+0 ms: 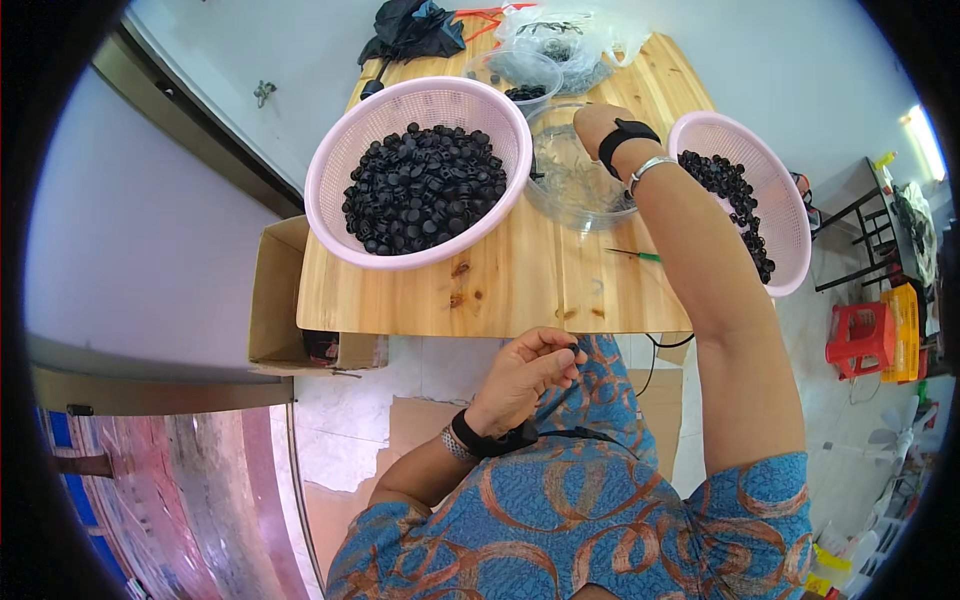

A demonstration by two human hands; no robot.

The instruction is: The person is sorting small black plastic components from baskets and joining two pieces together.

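My left hand (532, 368) is raised just in front of the table's near edge, thumb and fingers pinched on a small black plastic part (574, 347). My right arm stretches far over the table, and my right hand (598, 128) is bent down over a clear round plastic tub (580, 218). Its fingers are hidden behind the wrist. Thin, pale pieces seem to lie in the tub, too small to make out. To its left, a pink basket (318, 200) holds a heap of small black round plastic parts (425, 190).
A second pink basket (797, 240) with more black parts stands right of my forearm. A thin tool with a green handle (648, 257) lies on the wooden table (400, 300). Behind are another clear tub (545, 68) and plastic bags (590, 40). A cardboard box (275, 300) stands at left.
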